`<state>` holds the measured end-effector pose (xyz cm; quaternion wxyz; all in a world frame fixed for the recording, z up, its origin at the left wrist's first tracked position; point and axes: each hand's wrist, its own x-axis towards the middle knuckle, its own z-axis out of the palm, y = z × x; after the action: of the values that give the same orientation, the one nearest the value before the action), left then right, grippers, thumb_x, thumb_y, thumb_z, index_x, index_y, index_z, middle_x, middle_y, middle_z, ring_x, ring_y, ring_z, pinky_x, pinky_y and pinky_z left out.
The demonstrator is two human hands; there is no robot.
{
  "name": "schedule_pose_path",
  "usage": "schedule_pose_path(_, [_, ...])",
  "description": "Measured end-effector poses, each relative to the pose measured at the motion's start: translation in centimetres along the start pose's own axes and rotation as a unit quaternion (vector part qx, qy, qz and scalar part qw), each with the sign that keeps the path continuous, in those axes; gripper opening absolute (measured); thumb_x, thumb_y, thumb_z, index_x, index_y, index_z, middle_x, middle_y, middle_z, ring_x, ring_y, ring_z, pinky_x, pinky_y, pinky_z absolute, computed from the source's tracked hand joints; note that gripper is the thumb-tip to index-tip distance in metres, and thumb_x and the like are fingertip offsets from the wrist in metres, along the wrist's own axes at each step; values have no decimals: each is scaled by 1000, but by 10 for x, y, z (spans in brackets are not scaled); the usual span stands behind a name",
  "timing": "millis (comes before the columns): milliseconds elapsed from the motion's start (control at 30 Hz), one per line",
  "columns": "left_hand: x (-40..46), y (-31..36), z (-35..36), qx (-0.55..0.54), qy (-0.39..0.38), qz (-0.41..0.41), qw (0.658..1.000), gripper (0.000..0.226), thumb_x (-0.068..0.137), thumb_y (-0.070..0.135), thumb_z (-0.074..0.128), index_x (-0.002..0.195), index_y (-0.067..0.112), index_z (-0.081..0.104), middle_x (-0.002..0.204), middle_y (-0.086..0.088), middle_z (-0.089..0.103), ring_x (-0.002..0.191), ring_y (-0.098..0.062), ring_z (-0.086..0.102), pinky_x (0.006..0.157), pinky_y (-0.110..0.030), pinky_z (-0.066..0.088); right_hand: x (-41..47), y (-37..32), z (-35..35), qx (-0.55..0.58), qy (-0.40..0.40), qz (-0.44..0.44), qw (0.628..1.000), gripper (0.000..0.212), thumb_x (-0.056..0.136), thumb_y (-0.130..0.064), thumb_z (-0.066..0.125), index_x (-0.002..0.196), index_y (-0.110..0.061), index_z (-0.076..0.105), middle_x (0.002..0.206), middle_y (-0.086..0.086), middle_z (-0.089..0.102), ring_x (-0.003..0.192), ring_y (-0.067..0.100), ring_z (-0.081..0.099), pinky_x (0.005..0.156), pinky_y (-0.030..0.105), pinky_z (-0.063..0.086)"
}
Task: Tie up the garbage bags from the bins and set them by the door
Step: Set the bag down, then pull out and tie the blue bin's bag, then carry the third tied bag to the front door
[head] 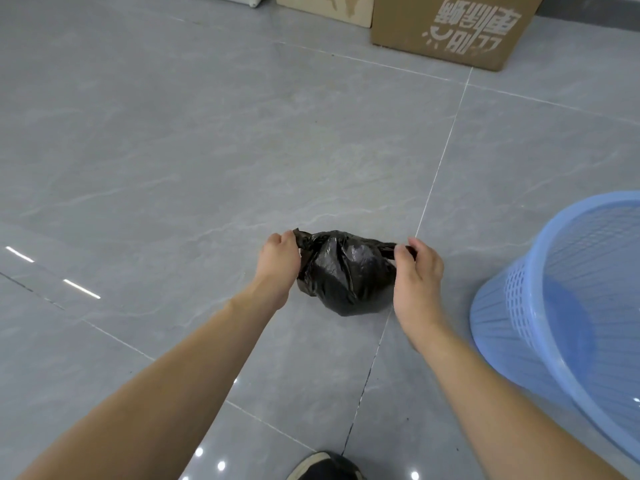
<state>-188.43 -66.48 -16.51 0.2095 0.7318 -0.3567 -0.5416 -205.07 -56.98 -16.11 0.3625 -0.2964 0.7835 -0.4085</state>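
On the grey marbled tile floor (173,150), mid-frame, sits a small black crinkled plastic garbage bag (344,271), bulging and rounded; it lies just left of a pale grout line running top to bottom; L hand (280,263) has fingers curled round a twisted end of the bag at its upper left; R hand (417,271) pinches the other twisted end at upper right btw thumb and fingers; the two ends are drawn apart over the bag's top. A light blue plastic mesh bin (568,306), tilted w/ its mouth to the right edge, stands near the R forearm, apart from the bag. A brown cardboard box w/ white print (453,27) sits far back, well apart. Wide bare floor left and ahead. A dark shoe toe (325,467) shows at the bottom edge.
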Motion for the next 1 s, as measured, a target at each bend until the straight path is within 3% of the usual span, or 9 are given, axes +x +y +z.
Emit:
schedule_pose_path(133, [-7, -11, 11, -68, -61, 0, 996, 37, 82, 59, 41, 104, 30, 45, 117, 1, 58, 108, -24, 60, 92, -53, 50, -8, 15, 24, 145, -11, 186, 972, 71, 82, -60, 38, 145, -27, 31, 148, 0, 39, 133, 19, 39, 113, 42, 29])
schedule_pose_path(200, [-11, -13, 18, -75, -93, 9, 993, 43, 81, 65, 38, 113, 37, 43, 118, 2, 59, 109, -24, 60, 92, -53, 51, -9, 16, 33, 184, -16, 214, 959, 66, 82, -62, 37, 140, -31, 37, 143, -2, 47, 130, 20, 45, 111, 44, 33])
schedule_pose_path(267, [-14, -10, 26, -59, -132, 8, 990, 60, 78, 71, 35, 128, 40, 44, 123, 3, 61, 110, -21, 61, 90, -48, 53, -9, 12, 36, 201, -9, 211, 956, 57, 85, -61, 36, 135, -33, 45, 136, -3, 53, 124, 19, 50, 108, 43, 38])
schedule_pose_path(333, [-19, -5, 34, -47, -148, -1, 988, 68, 76, 73, 33, 129, 35, 51, 123, 3, 64, 109, -20, 62, 90, -45, 53, -5, 7, 35, 228, -12, 213, 950, 50, 92, -55, 36, 134, -30, 47, 133, -3, 56, 119, 17, 54, 105, 41, 41])
schedule_pose_path(400, [-24, 3, 40, -39, -150, 1, 988, 62, 77, 71, 34, 119, 33, 59, 117, 4, 66, 108, -17, 61, 93, -42, 51, 1, -1, 31, 239, -30, 212, 947, 47, 95, -51, 37, 133, -27, 50, 130, -3, 59, 116, 16, 57, 102, 39, 44])
schedule_pose_path(533, [-35, 26, 48, -25, -134, 37, 990, 42, 86, 63, 34, 90, 31, 62, 100, 9, 67, 97, -12, 61, 81, -34, 49, 10, -25, 17, 235, -17, 197, 952, 41, 95, -49, 39, 127, -27, 50, 124, -4, 60, 112, 17, 57, 95, 37, 44])
schedule_pose_path(667, [-45, 60, 48, -34, -112, 64, 991, 43, 86, 58, 36, 95, 26, 64, 102, 4, 69, 97, -17, 63, 77, -33, 48, 16, -60, -6, 220, 14, 155, 963, 29, 92, -40, 42, 113, -26, 55, 117, 0, 63, 105, 22, 60, 97, 42, 47])
schedule_pose_path(800, [-65, 102, 52, -48, -97, 96, 990, 37, 89, 54, 37, 88, 27, 62, 99, 2, 70, 93, -18, 63, 73, -33, 47, 19, -107, -41, 205, 54, 125, 969, 31, 88, -31, 42, 111, -19, 58, 115, 6, 62, 103, 29, 59, 96, 47, 48])
schedule_pose_path(1000, [-118, 190, 97, -53, -105, 175, 978, 49, 91, 50, 35, 116, 19, 62, 109, -2, 65, 97, -25, 58, 70, -34, 41, 25, -174, -125, 253, 101, 40, 961, 29, 91, -26, 41, 113, -16, 59, 114, 6, 64, 103, 26, 61, 92, 40, 51])
